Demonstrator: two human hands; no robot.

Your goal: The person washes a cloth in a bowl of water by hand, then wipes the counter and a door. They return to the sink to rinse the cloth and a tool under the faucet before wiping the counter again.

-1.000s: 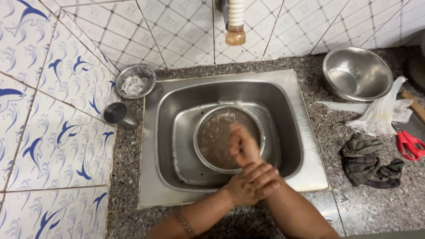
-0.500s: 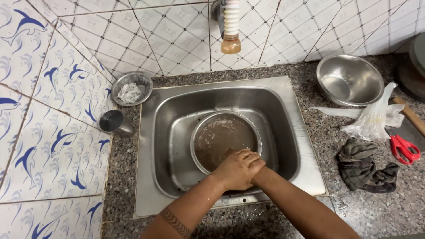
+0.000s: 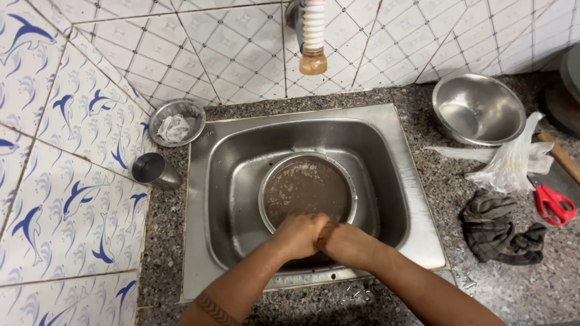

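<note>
Both hands meet over the near rim of a round steel pan (image 3: 307, 192) that sits in the middle of the steel sink (image 3: 396, 181). The pan holds murky brown water. The left hand (image 3: 299, 234) and the right hand (image 3: 342, 242) are curled into loose fists and pressed knuckle to knuckle — touching each other just at the pan's near edge. Whether they clasp anything between them cannot be told; the fingers are tucked under and hidden.

Behind the sink, a ribbed white tap spout with an amber tip (image 3: 313, 37) hangs from the tiled wall. At the sink's far left corner stands a small steel bowl (image 3: 177, 122) with something crumpled and white inside; a steel cup (image 3: 153, 169) stands on the counter just left of the sink. To the right of the sink, on the speckled stone counter, are an empty steel mixing bowl (image 3: 478, 108), a clear plastic bag (image 3: 510, 158), a dark crumpled cloth (image 3: 498, 228) and red-handled scissors (image 3: 554, 204) — all well apart from the hands.
</note>
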